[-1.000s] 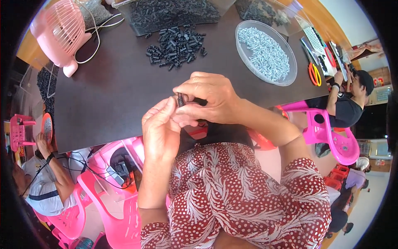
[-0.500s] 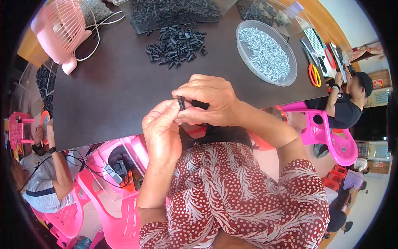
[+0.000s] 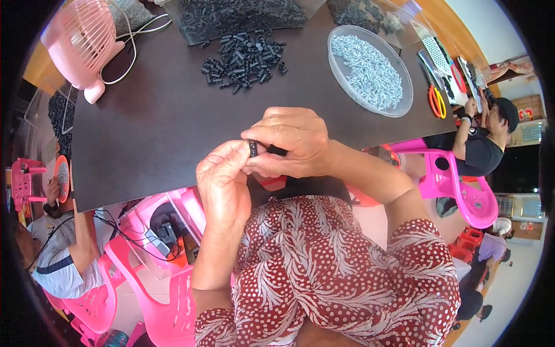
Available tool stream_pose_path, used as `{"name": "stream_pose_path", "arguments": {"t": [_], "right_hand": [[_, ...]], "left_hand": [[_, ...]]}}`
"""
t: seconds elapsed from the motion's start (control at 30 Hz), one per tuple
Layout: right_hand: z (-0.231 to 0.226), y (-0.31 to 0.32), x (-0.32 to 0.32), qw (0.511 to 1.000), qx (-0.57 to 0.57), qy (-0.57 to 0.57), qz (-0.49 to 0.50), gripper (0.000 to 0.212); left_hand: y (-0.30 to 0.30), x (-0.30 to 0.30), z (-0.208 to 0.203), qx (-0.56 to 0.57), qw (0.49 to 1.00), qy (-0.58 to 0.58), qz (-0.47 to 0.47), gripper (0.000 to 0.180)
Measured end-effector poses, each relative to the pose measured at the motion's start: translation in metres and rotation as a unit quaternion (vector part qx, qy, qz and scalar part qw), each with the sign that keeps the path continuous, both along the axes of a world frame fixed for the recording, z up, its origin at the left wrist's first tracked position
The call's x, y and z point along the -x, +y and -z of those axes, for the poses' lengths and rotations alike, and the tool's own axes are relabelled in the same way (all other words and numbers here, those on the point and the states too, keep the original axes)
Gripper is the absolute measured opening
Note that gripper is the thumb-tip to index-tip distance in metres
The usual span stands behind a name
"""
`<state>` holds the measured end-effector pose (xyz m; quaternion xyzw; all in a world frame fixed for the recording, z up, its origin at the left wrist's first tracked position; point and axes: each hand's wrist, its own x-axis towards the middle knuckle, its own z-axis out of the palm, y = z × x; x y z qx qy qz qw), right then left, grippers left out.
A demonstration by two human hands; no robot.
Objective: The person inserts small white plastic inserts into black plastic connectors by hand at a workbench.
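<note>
While the pile (image 3: pixel 244 62) of black parts lies as it did a second earlier, the change is confined to the fingers: the left thumb has come closer against the part (image 3: pixel 253 148), a small black piece with a notched side, held nearer the wearer than the pile. The left hand (image 3: pixel 222 173) pinches it between thumb and fingers; the right hand (image 3: pixel 295 139) grasps it from the other side, thumb and fingertips bent around it, so that both hands share one hold. A dark patch under the right fingers may be shadow or a second piece; which, one cannot tell. Judged from this, the work remains on a single part, its grip firmer but the part not released. The pile rests on the dark tabletop (image 3: pixel 144 127). Beyond the pile stands a clear box (image 3: pixel 243 24) of similar black pieces. Right of the pile is a round bowl (image 3: pixel 408 89) holding small silver pieces (image 3: pixel 370 72), and farther right the scissors (image 3: pixel 437 103), with orange and yellow handles. Left of the pile stands a pink fan (image 3: pixel 72 49). Co-workers are seated well to either side of the pile.
</note>
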<state>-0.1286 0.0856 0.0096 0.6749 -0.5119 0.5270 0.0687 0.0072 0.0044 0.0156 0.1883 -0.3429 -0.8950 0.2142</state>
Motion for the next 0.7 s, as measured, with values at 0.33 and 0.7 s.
{"name": "stream_pose_path", "arguments": {"t": [0.33, 0.7], "right_hand": [[0.000, 0.003, -0.002, 0.997, -0.003, 0.070, 0.031, 0.034], [0.000, 0.004, 0.014, 0.999, -0.026, 0.036, -0.005, 0.035]], "left_hand": [[0.001, 0.001, 0.007, -0.003, 1.000, -0.020, -0.002, 0.012], [0.001, 0.009, 0.000, -0.072, 0.997, 0.006, -0.006, 0.018]]}}
